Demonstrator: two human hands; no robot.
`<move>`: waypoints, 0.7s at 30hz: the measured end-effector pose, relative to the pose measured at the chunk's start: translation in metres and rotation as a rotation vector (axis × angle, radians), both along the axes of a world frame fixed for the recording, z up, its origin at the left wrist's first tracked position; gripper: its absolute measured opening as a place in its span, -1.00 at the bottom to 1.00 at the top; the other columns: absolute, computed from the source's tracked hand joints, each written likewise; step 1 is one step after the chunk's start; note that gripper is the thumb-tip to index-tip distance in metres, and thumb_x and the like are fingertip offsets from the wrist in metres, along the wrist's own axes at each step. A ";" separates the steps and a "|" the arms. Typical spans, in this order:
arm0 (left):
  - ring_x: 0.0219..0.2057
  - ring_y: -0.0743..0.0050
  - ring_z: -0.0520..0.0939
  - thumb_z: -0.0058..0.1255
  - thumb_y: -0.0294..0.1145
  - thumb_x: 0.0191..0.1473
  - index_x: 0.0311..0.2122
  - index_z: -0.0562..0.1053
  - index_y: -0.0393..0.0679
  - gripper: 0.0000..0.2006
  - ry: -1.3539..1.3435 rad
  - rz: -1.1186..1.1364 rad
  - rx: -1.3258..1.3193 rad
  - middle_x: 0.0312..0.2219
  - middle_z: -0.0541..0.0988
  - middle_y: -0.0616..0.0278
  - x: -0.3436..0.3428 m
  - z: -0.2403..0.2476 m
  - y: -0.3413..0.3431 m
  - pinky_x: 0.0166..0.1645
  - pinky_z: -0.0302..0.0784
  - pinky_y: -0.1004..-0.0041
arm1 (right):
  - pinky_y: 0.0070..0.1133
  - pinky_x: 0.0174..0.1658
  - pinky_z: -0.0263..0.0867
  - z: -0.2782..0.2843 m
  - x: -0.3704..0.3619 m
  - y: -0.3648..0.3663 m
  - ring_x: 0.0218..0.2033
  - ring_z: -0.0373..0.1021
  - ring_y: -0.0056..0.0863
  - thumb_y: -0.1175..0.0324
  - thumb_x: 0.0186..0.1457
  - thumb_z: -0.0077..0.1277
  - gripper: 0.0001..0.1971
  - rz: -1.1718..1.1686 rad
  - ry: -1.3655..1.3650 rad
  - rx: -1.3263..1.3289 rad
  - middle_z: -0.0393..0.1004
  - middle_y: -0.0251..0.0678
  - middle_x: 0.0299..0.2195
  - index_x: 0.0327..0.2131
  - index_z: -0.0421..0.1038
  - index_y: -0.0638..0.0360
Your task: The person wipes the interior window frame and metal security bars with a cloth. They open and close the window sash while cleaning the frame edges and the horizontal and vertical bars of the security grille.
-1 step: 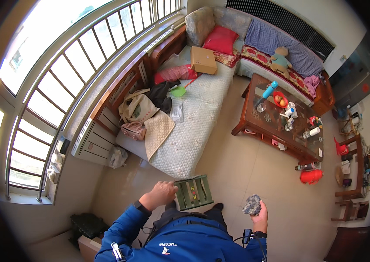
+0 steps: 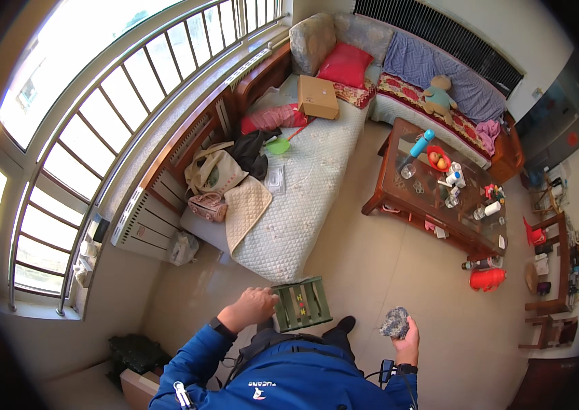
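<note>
My left hand (image 2: 251, 307) is closed at the left edge of a small green slatted folding stool (image 2: 313, 301), which is tilted in front of my legs. Its seat has several slats with small yellow and red marks in the middle. The fingertips are partly hidden at the stool's edge. To the right, my right hand (image 2: 409, 342) is wrapped round a crumpled grey speckled cloth (image 2: 394, 322), held out over the tiled floor.
Ahead stands a quilt-covered daybed (image 2: 296, 225) with bags (image 2: 214, 171) and a cardboard box (image 2: 318, 97). A wooden coffee table (image 2: 398, 184) holds a blue bottle (image 2: 422, 141), fruit and glasses. A red kettle-like container (image 2: 487, 279) sits on the floor (image 2: 371, 273) beside it.
The stool and my left hand have dropped very slightly toward me. My right hand keeps its hold on the cloth, almost unmoved.
</note>
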State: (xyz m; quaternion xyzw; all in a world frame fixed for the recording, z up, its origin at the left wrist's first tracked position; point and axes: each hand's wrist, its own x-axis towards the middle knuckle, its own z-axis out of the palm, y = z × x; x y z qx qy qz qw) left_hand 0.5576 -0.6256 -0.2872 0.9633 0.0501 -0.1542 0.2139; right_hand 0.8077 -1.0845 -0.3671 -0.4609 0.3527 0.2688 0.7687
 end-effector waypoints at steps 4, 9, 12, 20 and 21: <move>-0.08 -0.12 0.66 0.10 -0.28 0.10 -0.17 0.59 -0.13 -0.77 0.065 0.100 -0.030 -0.20 0.63 0.02 0.040 -0.008 -0.045 -0.02 0.58 -0.02 | -0.12 -0.03 0.54 -0.024 0.077 -0.027 -0.05 0.58 -0.22 0.17 0.31 0.04 -0.71 0.031 0.091 -0.076 0.66 -0.32 -0.06 0.01 0.54 0.03; -0.10 -0.10 0.67 0.04 -0.29 0.11 -0.18 0.59 -0.11 -0.78 0.165 0.187 -0.077 -0.22 0.63 0.00 0.112 -0.005 -0.122 -0.06 0.59 0.01 | -0.12 -0.02 0.54 -0.036 0.186 -0.053 -0.05 0.58 -0.21 0.20 0.28 0.11 -0.72 0.238 0.092 -0.032 0.65 -0.29 -0.05 0.00 0.53 0.04; -0.13 -0.10 0.67 0.04 -0.30 0.13 -0.19 0.54 -0.14 -0.80 0.090 0.191 -0.113 -0.23 0.60 0.02 0.164 0.010 -0.161 -0.05 0.56 0.03 | -0.12 -0.02 0.55 -0.026 0.245 -0.065 -0.05 0.58 -0.20 0.21 0.28 0.11 -0.70 0.355 0.040 0.004 0.65 -0.27 -0.05 0.02 0.53 0.06; -0.11 -0.07 0.66 0.10 -0.31 0.12 -0.19 0.52 -0.17 -0.80 -0.002 0.126 -0.080 -0.20 0.59 0.02 0.254 0.020 -0.179 -0.01 0.54 0.04 | -0.12 -0.04 0.55 -0.006 0.321 -0.066 -0.06 0.58 -0.23 0.22 0.28 0.11 -0.71 0.299 -0.013 0.015 0.65 -0.30 -0.05 0.01 0.54 0.06; -0.11 -0.07 0.66 0.10 -0.31 0.13 -0.19 0.52 -0.17 -0.80 0.007 0.125 -0.090 -0.20 0.59 0.02 0.260 0.016 -0.178 0.00 0.54 0.04 | -0.12 -0.04 0.55 -0.002 0.326 -0.065 -0.06 0.58 -0.24 0.21 0.28 0.11 -0.71 0.303 -0.028 0.009 0.64 -0.31 -0.05 0.01 0.54 0.05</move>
